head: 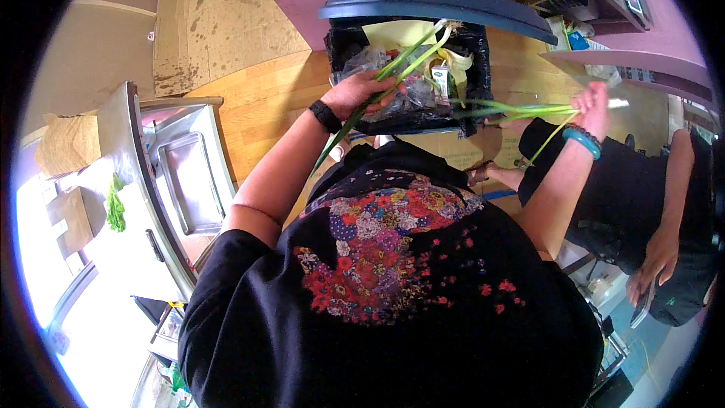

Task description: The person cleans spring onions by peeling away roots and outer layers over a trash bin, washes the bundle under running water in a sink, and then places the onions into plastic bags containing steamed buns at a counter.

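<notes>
Long green onions [416, 59] with white, rooted ends lie across the fingers of my left hand [362, 93], which grips them over the bin. My right hand [590, 107] is out to the right, closed around more green onions [524, 109]; their leaf ends are blurred and reach back towards the bin, and one yellowish leaf hangs down. Below both bunches stands a trash bin [481, 68] lined with a black bag. Inside it are clear plastic wrap [405, 96], a banana peel [460, 62] and a small drink carton [440, 82].
The bin's blue lid [436, 1] stands raised against the pink wall. A seated person [617, 198] in dark clothes is close on my right, holding a phone [643, 309]. To my left are a metal sink [190, 181] and a bright counter with a green leaf [115, 204]. Flattened cardboard [226, 39] covers some floor.
</notes>
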The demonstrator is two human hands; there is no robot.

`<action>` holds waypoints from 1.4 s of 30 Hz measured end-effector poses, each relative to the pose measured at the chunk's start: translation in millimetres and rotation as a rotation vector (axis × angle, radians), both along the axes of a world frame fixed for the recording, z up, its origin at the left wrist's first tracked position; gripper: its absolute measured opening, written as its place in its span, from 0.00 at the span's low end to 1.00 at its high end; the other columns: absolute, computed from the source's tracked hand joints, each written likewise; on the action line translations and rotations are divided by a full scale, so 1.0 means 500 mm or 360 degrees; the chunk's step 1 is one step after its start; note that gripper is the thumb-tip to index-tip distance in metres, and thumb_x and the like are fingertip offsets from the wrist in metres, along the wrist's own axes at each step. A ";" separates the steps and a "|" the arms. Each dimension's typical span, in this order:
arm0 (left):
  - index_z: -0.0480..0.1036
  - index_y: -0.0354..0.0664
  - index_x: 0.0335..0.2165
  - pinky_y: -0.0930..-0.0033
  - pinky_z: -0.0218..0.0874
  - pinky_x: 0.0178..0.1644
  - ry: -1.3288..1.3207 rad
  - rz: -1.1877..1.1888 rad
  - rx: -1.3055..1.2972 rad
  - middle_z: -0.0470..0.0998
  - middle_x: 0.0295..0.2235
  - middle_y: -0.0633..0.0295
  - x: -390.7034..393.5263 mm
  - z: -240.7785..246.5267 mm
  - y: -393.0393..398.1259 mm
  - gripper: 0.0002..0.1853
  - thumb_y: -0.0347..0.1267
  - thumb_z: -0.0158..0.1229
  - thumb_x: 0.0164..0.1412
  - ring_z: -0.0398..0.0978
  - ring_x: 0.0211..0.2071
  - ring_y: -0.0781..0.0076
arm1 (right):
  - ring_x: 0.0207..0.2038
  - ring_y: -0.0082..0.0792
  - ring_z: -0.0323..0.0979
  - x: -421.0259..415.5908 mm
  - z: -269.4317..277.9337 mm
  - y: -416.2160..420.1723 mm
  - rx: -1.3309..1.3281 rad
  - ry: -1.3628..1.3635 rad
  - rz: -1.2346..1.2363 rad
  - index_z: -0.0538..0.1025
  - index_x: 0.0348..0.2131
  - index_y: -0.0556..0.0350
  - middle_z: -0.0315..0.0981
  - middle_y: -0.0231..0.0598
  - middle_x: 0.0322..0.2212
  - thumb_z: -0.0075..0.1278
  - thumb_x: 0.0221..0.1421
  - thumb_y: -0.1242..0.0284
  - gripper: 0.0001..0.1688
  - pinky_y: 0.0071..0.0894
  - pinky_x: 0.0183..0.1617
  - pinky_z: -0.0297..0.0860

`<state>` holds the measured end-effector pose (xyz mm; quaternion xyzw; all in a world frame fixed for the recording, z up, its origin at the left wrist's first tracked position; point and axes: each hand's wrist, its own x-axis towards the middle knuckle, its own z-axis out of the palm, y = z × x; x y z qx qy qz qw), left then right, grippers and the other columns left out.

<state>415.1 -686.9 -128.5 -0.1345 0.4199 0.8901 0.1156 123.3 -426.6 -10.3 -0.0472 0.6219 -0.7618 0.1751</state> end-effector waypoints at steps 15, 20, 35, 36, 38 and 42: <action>0.66 0.37 0.34 0.82 0.57 0.24 0.0165 0.0153 -0.0468 0.69 0.24 0.67 -0.067 0.047 0.040 0.13 0.34 0.49 0.51 0.64 0.23 0.82 | 0.16 0.24 0.49 0.099 -0.078 -0.160 -0.0319 -0.0285 -0.0220 0.61 0.20 0.54 0.48 0.29 0.12 0.35 0.52 0.63 0.15 0.25 0.20 0.53; 0.68 0.41 0.30 0.85 0.53 0.22 0.0233 0.0034 -0.0451 0.71 0.26 0.69 -0.089 0.047 0.075 0.12 0.37 0.51 0.50 0.62 0.20 0.85 | 0.15 0.24 0.48 0.080 -0.072 -0.133 -0.0329 -0.0165 -0.0613 0.59 0.19 0.54 0.45 0.29 0.11 0.33 0.51 0.67 0.12 0.26 0.18 0.53; 0.69 0.39 0.29 0.85 0.47 0.17 0.0219 -0.0205 -0.0516 0.69 0.18 0.71 -0.089 0.060 0.101 0.13 0.36 0.55 0.45 0.59 0.17 0.88 | 0.12 0.24 0.43 0.024 -0.077 -0.063 -0.0344 -0.0009 -0.0911 0.57 0.19 0.53 0.43 0.29 0.10 0.32 0.48 0.69 0.09 0.25 0.15 0.48; 0.69 0.39 0.29 0.85 0.46 0.17 0.0225 -0.0155 -0.0568 0.69 0.18 0.70 -0.089 0.062 0.103 0.13 0.35 0.55 0.45 0.59 0.16 0.87 | 0.12 0.24 0.42 0.024 -0.078 -0.063 -0.0317 0.0009 -0.0904 0.57 0.19 0.53 0.42 0.28 0.10 0.32 0.48 0.68 0.10 0.25 0.14 0.47; 0.69 0.38 0.28 0.84 0.46 0.16 0.0172 -0.0086 -0.0584 0.67 0.16 0.70 -0.088 0.070 0.099 0.12 0.34 0.53 0.45 0.59 0.14 0.86 | 0.11 0.22 0.40 0.025 -0.079 -0.058 -0.0373 -0.0057 -0.0824 0.57 0.19 0.53 0.41 0.27 0.09 0.33 0.48 0.68 0.10 0.24 0.14 0.44; 0.68 0.35 0.27 0.82 0.44 0.14 0.0043 0.0011 -0.0379 0.63 0.13 0.70 -0.097 0.075 0.084 0.11 0.33 0.51 0.45 0.56 0.11 0.85 | 0.10 0.21 0.39 0.024 -0.084 -0.046 -0.0440 -0.0108 -0.0767 0.59 0.18 0.50 0.41 0.25 0.07 0.36 0.48 0.67 0.10 0.22 0.12 0.41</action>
